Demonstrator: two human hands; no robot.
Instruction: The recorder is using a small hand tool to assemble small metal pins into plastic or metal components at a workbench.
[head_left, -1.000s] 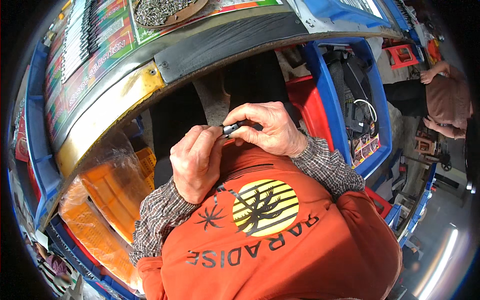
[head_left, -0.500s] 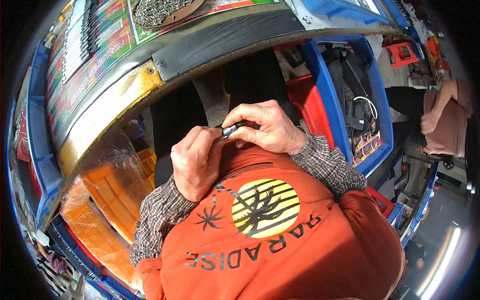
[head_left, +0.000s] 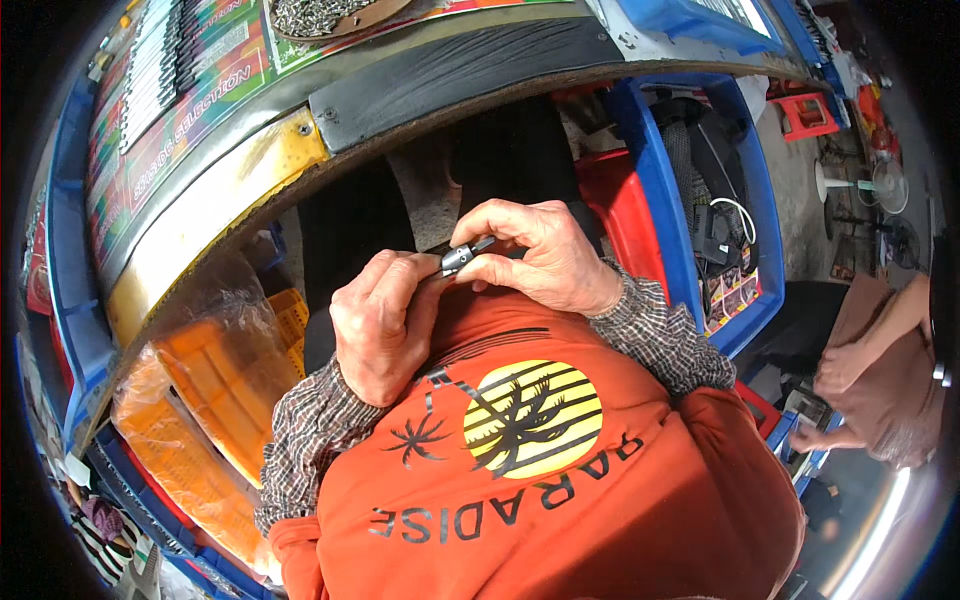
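Note:
Between my two hands, just in front of the red shirt, is a small dark grey metal cylinder (head_left: 457, 260) with tiny holes in its side. My left hand (head_left: 380, 325) pinches its left end between thumb and fingers. On the other side, my right hand (head_left: 545, 258) is closed on the right end, where a dark narrow tip sticks up along the fingers. The fingers hide both ends in part, and the exact kind of the piece cannot be made out.
Ahead, the workbench edge (head_left: 460, 80) curves across, bearing a round tray of small metal pieces (head_left: 310, 14) and a row of slim rods (head_left: 158, 75). A blue bin (head_left: 640, 150) stands right, orange crates (head_left: 215, 385) left. Another person's hand (head_left: 845, 368) shows at far right.
The metal cylinder has turned, so its holes show more plainly, and its dark tip is more visible. My left hand shifted slightly left. The person at right moved nearer and lower in view.

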